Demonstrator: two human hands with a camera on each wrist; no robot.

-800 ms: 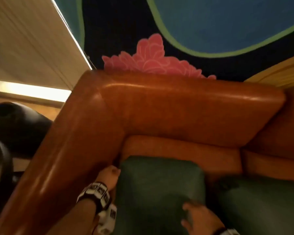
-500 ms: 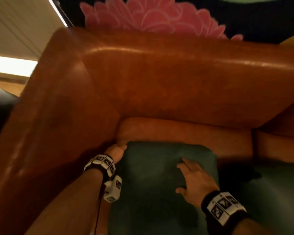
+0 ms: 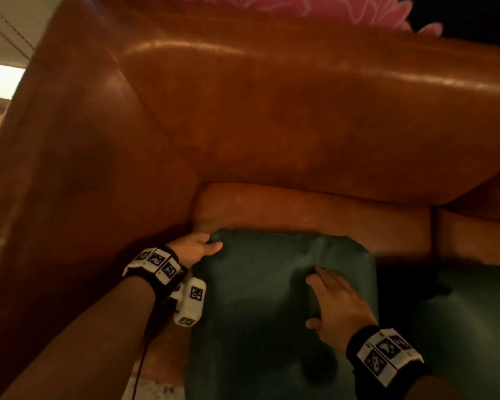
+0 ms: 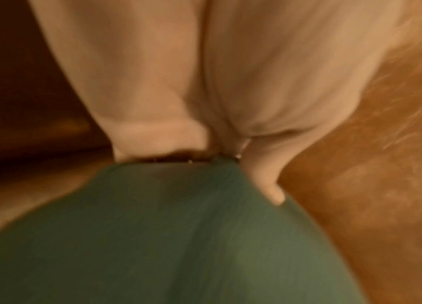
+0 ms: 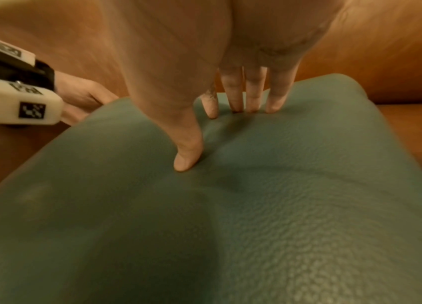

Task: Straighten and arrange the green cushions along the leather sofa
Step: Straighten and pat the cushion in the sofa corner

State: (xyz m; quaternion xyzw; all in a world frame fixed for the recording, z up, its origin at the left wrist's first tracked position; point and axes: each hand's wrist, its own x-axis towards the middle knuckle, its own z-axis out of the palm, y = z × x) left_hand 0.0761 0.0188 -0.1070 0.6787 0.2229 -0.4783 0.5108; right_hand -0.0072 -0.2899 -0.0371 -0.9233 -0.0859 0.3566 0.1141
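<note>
A green leather cushion [image 3: 257, 298] lies on the seat in the corner of the brown leather sofa [image 3: 272, 111]. My left hand [image 3: 198, 251] grips its far left corner, thumb on top; in the left wrist view the fingers [image 4: 157, 133] curl round that corner of the cushion [image 4: 165, 236]. My right hand [image 3: 334, 304] lies flat on the cushion's top, fingers straight and pressing a dent into it; the right wrist view shows the fingertips [image 5: 253, 102] pushing into the cushion [image 5: 256, 205]. A second green cushion [image 3: 468, 327] lies to the right.
The sofa arm [image 3: 70, 183] rises on the left, the backrest runs across the top. A strip of brown seat [image 3: 315, 215] shows behind the cushion. A pink flower pattern [image 3: 300, 4] on the wall sits above the backrest.
The view has tilted down and closer. My right hand slid further up the cushion's top and now presses flat on it. My left hand stays at the far left corner.
</note>
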